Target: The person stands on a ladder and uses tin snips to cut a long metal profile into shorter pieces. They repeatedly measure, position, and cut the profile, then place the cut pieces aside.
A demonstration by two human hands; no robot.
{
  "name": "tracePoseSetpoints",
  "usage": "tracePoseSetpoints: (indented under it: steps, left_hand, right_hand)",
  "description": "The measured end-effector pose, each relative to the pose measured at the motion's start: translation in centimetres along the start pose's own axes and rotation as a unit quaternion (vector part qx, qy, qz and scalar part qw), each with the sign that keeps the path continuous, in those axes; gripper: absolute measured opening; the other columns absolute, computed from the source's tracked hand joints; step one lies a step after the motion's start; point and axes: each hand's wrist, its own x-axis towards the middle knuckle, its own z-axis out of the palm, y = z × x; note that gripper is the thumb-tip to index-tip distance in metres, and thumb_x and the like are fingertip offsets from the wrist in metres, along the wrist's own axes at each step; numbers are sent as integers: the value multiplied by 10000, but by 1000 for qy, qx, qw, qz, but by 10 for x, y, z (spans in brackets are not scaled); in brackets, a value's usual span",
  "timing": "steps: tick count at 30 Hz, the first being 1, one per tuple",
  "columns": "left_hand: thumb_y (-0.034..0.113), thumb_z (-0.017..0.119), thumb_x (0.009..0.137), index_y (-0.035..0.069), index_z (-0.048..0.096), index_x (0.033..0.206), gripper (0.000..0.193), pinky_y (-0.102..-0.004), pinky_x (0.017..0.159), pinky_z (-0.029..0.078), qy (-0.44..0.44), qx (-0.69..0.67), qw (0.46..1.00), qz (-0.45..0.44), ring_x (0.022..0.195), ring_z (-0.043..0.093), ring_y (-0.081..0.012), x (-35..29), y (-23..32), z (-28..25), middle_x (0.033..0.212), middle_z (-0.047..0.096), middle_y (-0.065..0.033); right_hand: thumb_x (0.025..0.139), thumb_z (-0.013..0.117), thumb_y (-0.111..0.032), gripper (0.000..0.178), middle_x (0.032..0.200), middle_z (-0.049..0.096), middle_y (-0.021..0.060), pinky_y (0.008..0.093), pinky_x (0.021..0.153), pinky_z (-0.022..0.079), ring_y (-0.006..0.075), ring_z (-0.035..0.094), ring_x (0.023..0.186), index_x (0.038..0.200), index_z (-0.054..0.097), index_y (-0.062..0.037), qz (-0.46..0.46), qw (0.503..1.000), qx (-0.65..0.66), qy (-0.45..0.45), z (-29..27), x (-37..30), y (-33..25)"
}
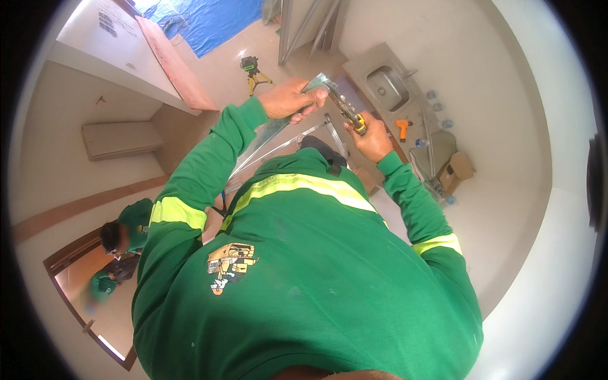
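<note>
My left hand [294, 101] is closed around a long, thin galvanized metal profile [269, 134], near its upper end. The profile slants down and to the left in front of my green sleeve and body. My right hand [373, 138] grips what look like tin snips [348, 113] with yellow and black handles. Their metal jaws point up and left, meeting the profile's end beside my left fingers. Whether the jaws are closed on the metal, I cannot make out. Below my hands, a metal ladder-like frame [335, 134] is partly hidden by my body.
A laser level [249, 64] stands on a yellow tripod ahead. To the right are a steel sink [387, 88], an orange tool [403, 128] and an open cardboard box [453, 172]. Blue sheeting [209, 25] covers the far floor. A co-worker [130, 221] is at lower left, near a framed opening.
</note>
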Motion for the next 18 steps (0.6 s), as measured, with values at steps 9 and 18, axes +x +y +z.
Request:
tracePoseSetpoints:
  steps: [9, 18]
  left_hand:
    - [629, 611, 1083, 83, 591, 943, 565, -256, 483, 441, -1, 9, 1000, 11, 532, 509, -67, -2, -13, -10, 725, 527, 14]
    - [593, 566, 1120, 80, 569, 893, 561, -247, 481, 426, -42, -14, 999, 29, 519, 479, -62, -9, -16, -7, 701, 507, 22]
  right_hand:
    - [971, 834, -374, 464, 951, 724, 268, 496, 802, 544, 458, 698, 886, 1121, 662, 30, 33, 996, -12, -81, -15, 0, -14]
    - [1017, 782, -406, 527, 996, 718, 261, 496, 853, 548, 415, 714, 937, 1233, 635, 52, 48, 990, -30, -132, -30, -8, -36]
